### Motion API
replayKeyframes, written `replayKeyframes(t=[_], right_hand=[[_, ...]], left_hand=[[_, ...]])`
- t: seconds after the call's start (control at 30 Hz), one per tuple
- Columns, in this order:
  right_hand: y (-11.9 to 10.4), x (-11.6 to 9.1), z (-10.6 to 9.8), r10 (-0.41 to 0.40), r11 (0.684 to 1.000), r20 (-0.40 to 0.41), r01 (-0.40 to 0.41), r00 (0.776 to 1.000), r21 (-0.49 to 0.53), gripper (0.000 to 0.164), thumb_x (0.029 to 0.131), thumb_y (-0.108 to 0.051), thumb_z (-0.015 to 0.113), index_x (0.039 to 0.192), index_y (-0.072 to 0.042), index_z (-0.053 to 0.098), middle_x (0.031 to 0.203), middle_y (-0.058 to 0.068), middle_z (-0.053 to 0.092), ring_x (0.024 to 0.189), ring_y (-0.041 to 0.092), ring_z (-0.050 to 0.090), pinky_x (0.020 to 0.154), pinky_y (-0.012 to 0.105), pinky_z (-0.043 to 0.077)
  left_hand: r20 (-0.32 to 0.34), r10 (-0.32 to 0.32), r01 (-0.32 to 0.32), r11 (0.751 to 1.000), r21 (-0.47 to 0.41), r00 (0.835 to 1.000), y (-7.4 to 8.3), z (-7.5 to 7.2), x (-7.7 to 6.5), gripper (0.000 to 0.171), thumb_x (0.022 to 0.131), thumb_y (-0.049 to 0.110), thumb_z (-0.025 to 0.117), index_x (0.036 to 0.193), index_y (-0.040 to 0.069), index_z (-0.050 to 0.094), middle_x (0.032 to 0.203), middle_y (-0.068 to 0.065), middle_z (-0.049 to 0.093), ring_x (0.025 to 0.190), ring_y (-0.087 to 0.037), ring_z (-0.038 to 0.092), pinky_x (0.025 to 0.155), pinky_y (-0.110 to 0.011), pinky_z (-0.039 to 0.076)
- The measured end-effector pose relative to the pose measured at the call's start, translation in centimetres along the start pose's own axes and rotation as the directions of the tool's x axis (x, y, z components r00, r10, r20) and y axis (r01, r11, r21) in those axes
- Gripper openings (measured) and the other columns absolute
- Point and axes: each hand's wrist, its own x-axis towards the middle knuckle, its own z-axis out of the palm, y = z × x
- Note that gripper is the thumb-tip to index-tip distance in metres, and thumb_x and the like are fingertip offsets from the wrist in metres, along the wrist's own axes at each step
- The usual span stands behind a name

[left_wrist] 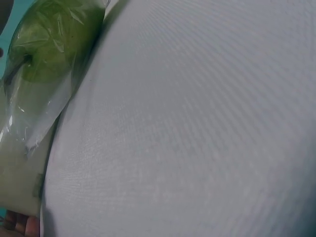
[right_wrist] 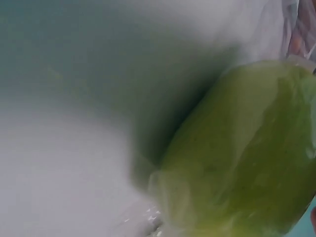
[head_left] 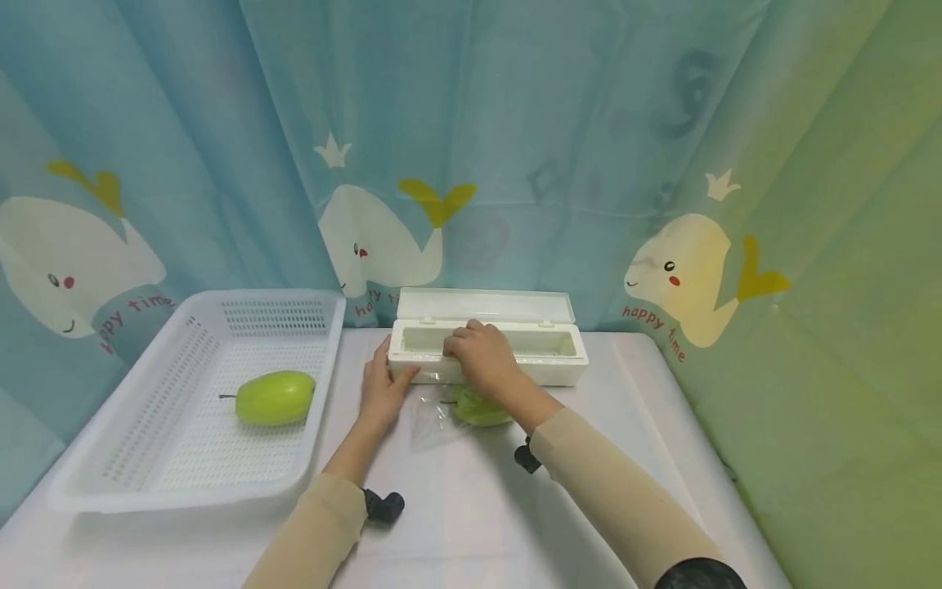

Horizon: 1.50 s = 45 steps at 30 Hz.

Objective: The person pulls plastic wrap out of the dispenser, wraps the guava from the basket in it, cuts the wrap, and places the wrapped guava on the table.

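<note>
A long white box (head_left: 500, 372) stands at the back of the table with its lid (head_left: 486, 304) raised. My left hand (head_left: 383, 388) grips the box's left end, thumb in front and fingers along the side. My right hand (head_left: 486, 357) curls over the front edge of the opening, where it holds clear plastic wrap (head_left: 441, 378); the fingertips are partly hidden. Below that hand, in front of the box, lies a green pear-shaped fruit (head_left: 482, 407) inside clear plastic. The wrapped fruit (left_wrist: 59, 39) also shows in the left wrist view, and its side (right_wrist: 242, 153) fills much of the right wrist view.
To the left stands a white perforated basket (head_left: 312, 458) holding another green fruit (head_left: 275, 398) with a stem. The white tabletop (head_left: 456, 523) reaches back to a blue curtain (head_left: 545, 147) printed with whales, and a green curtain (head_left: 832, 409) hangs along the right side.
</note>
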Motion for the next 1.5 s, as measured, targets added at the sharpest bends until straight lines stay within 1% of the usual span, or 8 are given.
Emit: replayKeyframes(t=[0.33,0.43,0.6,0.8,1.03,1.13,1.3,1.5], right_hand=[[2.0,-1.8,-0.3,0.040,0.999,-0.024,-0.039,0.999,0.030,0.013,0.091,-0.012,0.065,0.093,-0.019,0.076,0.098,-0.006,0.075,0.088,0.019,0.061,0.073,0.035,0.050],[2.6,-2.3,-0.5,0.058,0.998,-0.033,-0.057,0.998,0.037,0.014,0.091,-0.011,0.066,0.092,-0.019,0.077,0.097,-0.006,0.075,0.087,0.019,0.061,0.072,0.036,0.051],[3.5,-3.2,-0.6,0.062,0.997,-0.072,-0.058,0.995,0.057,0.014,0.089,-0.009,0.068,0.089,-0.019,0.077,0.094,-0.006,0.076,0.085,0.020,0.062,0.071,0.036,0.051],[4.2,-3.9,-0.6,0.059,0.997,-0.100,-0.054,0.993,0.057,0.013,0.089,-0.009,0.069,0.088,-0.019,0.077,0.094,-0.005,0.077,0.084,0.021,0.062,0.071,0.036,0.052],[4.8,-4.9,-1.2,0.073,0.995,-0.134,-0.064,0.988,0.070,0.017,0.085,-0.003,0.071,0.087,-0.018,0.077,0.089,-0.005,0.077,0.080,0.021,0.062,0.067,0.035,0.051],[5.5,-5.5,-1.2,0.094,0.993,-0.140,-0.084,0.986,0.078,0.017,0.083,-0.002,0.073,0.087,-0.018,0.077,0.088,-0.005,0.077,0.079,0.021,0.061,0.066,0.035,0.050],[6.7,-6.8,-1.3,0.141,0.989,-0.133,-0.133,0.981,0.068,0.019,0.082,-0.001,0.074,0.088,-0.018,0.078,0.088,-0.005,0.077,0.080,0.021,0.061,0.069,0.037,0.050],[8.1,-8.1,-1.3,0.177,0.984,-0.136,-0.172,0.975,0.047,0.024,0.079,0.003,0.073,0.088,-0.018,0.078,0.088,-0.005,0.077,0.082,0.021,0.062,0.069,0.036,0.051]], left_hand=[[0.014,-0.014,0.014,1.000,-0.007,1.000,0.2,0.0,0.0,0.079,0.096,0.027,0.066,0.159,0.012,0.022,0.144,-0.026,0.038,0.127,-0.040,0.041,0.108,-0.054,0.037],[0.013,-0.010,0.010,1.000,-0.003,1.000,0.2,-0.1,0.0,0.078,0.096,0.028,0.065,0.159,0.012,0.021,0.144,-0.026,0.038,0.127,-0.040,0.042,0.109,-0.054,0.038],[0.011,-0.020,0.020,1.000,0.002,1.000,0.0,-0.2,-0.1,0.078,0.097,0.030,0.065,0.159,0.013,0.021,0.142,-0.025,0.039,0.126,-0.039,0.043,0.109,-0.053,0.038],[0.015,-0.001,0.001,1.000,-0.014,1.000,-0.2,-0.1,0.0,0.079,0.096,0.030,0.066,0.159,0.012,0.022,0.142,-0.025,0.040,0.127,-0.040,0.044,0.108,-0.053,0.039],[0.010,0.023,-0.023,1.000,-0.015,1.000,-0.4,-0.2,0.1,0.080,0.095,0.028,0.067,0.158,0.010,0.022,0.143,-0.026,0.040,0.126,-0.039,0.043,0.108,-0.054,0.039],[0.011,0.024,-0.024,1.000,-0.008,1.000,-0.3,-0.1,0.1,0.079,0.096,0.028,0.066,0.158,0.011,0.022,0.143,-0.026,0.039,0.127,-0.040,0.042,0.109,-0.054,0.038],[0.009,0.008,-0.008,1.000,-0.007,1.000,-0.3,-0.1,0.0,0.078,0.096,0.028,0.066,0.159,0.013,0.022,0.140,-0.026,0.041,0.123,-0.039,0.045,0.106,-0.053,0.040],[-0.003,0.032,-0.032,0.999,0.011,0.999,-0.4,-0.1,-0.2,0.076,0.096,0.026,0.066,0.158,0.010,0.024,0.135,-0.028,0.044,0.116,-0.039,0.047,0.101,-0.054,0.043]])
